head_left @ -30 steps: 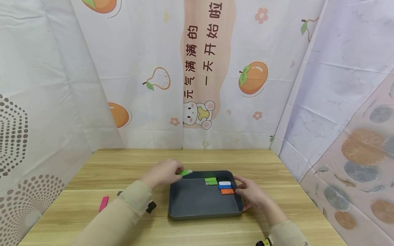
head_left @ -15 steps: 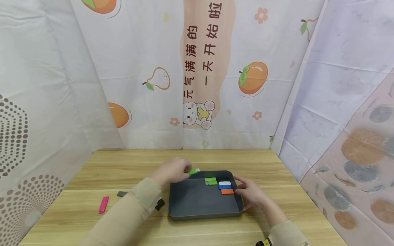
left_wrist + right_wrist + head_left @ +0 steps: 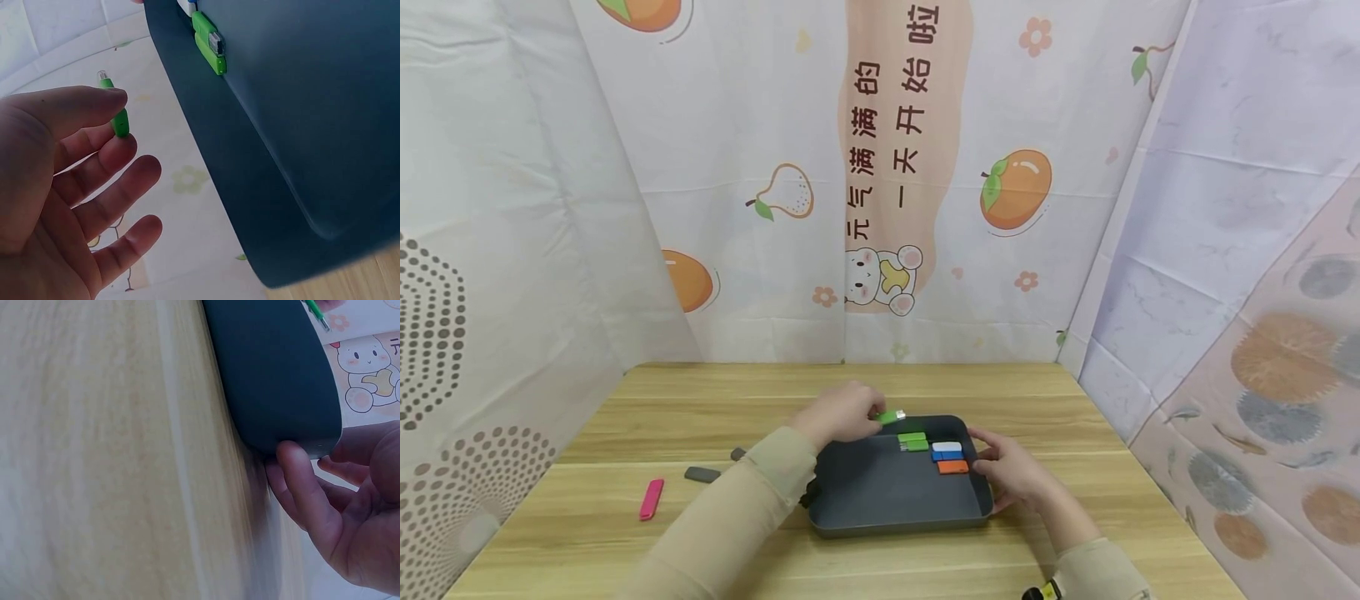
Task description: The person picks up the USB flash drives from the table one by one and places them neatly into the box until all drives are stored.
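In the head view my left hand (image 3: 842,411) is over the far left part of a dark grey tray (image 3: 902,527). Between thumb and fingers it pinches a green USB flash drive (image 3: 891,417), metal plug pointing right; the left wrist view shows this drive (image 3: 120,119) too. My right hand (image 3: 1011,468) grips the tray's right end, fingers against its wall (image 3: 300,447). Inside the tray, two green flash drives (image 3: 913,442) lie side by side near the far wall. Beside them are a white one (image 3: 947,447), a blue one (image 3: 947,456) and an orange one (image 3: 953,467).
Left of the tray on the wooden table (image 3: 587,533) lie a pink flash drive (image 3: 652,499) and a dark grey one (image 3: 702,474). Another dark piece (image 3: 737,454) is partly hidden behind my left sleeve. A printed curtain (image 3: 760,275) hangs behind the table.
My left hand has moved right over the tray, carrying the green flash drive. The dark grey drive has come into view from behind my sleeve. My right hand and the tray stay put.
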`<state>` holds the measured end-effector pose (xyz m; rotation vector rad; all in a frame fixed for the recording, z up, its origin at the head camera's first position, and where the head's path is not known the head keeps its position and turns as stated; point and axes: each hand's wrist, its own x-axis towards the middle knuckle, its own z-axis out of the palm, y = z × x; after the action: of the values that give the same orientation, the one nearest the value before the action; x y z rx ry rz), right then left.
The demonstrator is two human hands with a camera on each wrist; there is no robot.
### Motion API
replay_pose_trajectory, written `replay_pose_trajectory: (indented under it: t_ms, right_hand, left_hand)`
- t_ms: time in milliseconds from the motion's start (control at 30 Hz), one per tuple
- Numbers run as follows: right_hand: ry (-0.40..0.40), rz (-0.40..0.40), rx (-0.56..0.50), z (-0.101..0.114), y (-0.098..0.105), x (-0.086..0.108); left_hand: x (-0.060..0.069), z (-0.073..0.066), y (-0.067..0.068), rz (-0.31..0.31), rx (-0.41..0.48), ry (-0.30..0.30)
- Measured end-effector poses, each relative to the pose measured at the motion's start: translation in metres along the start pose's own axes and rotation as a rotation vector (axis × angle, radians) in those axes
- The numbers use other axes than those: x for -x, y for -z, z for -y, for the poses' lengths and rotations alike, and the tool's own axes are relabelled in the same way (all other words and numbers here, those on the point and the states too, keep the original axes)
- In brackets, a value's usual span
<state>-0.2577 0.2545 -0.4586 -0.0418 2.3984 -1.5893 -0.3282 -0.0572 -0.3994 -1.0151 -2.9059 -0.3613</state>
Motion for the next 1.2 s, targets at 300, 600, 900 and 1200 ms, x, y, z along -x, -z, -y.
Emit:
replay_pose_trajectory:
  t_ms: [300,600,900,1200]
  right_hand:
    - [-0.007,-0.006,0.009,0.0,0.0,0.0]
    - [-0.014,-0.009,0.02,0.0,0.0,0.0]
    - [-0.011,-0.015,0.021,0.001,-0.001,0.001]
    - [-0.014,-0.019,0.015,0.001,0.0,0.001]
  left_hand:
    - [-0.015,-0.004,-0.007,0.023,0.015,0.014]
    - [-0.028,-0.008,-0.021,0.068,-0.035,-0.021]
    - [-0.029,-0.019,-0.032,0.122,-0.084,-0.037]
    - [-0.031,-0.025,-0.042,0.144,-0.144,-0.066]
